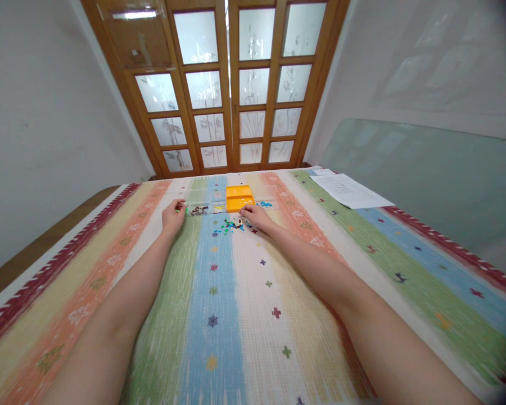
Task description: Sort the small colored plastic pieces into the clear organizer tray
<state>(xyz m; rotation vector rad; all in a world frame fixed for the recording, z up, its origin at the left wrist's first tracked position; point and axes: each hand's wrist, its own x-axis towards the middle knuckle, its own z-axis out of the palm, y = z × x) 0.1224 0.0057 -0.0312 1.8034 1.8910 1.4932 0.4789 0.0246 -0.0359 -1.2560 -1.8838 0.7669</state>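
Note:
Both my arms stretch far out over a striped cloth. My left hand (pixel 173 215) is curled, its fingertips pinched at the left end of a clear compartment box (pixel 206 209); something small and green shows at the fingertips. My right hand (pixel 253 216) lies palm down, fingers bent, touching a loose heap of small coloured beads (pixel 230 225) on the cloth. An orange tray (pixel 238 197) stands just beyond the heap, between the clear compartments. What the right fingers hold is too small to make out.
The striped cloth (pixel 219 315) covers the whole table. White paper sheets (pixel 348 190) lie at the far right. A glass pane (pixel 425 174) leans against the right wall. Wooden doors with frosted panes (pixel 231 84) stand behind the table's far edge.

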